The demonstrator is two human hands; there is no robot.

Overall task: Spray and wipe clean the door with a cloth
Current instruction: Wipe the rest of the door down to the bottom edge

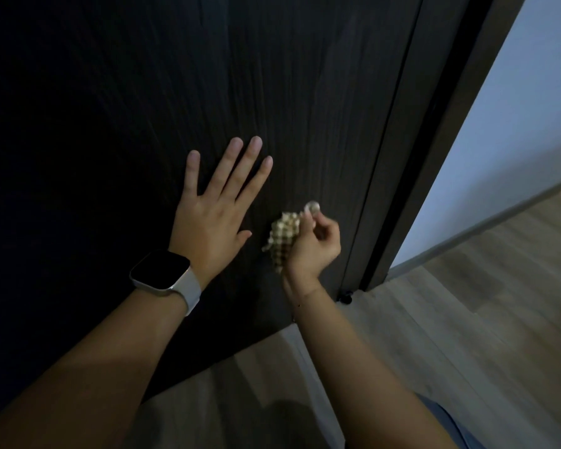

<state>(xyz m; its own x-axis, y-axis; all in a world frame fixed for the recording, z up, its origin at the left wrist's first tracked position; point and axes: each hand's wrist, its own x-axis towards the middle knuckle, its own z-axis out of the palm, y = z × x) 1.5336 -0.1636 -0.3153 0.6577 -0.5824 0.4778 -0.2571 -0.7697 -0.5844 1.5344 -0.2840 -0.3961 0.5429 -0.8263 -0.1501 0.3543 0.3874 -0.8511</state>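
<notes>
The dark wood-grain door (208, 76) fills most of the view. My left hand (214, 205) lies flat against its lower half, fingers straight and spread, a watch on that wrist. Just to its right, my right hand (314, 241) grips a bunched checkered cloth (282, 234) and holds it against the door low down, near the door's right edge. Part of the cloth is hidden inside my fist. No spray bottle is in view.
The door frame (412, 157) runs down the right side, with a small dark stopper (345, 298) at its foot. A pale wall (515, 140) with a skirting board and a light wooden floor (467, 319) lie to the right and below.
</notes>
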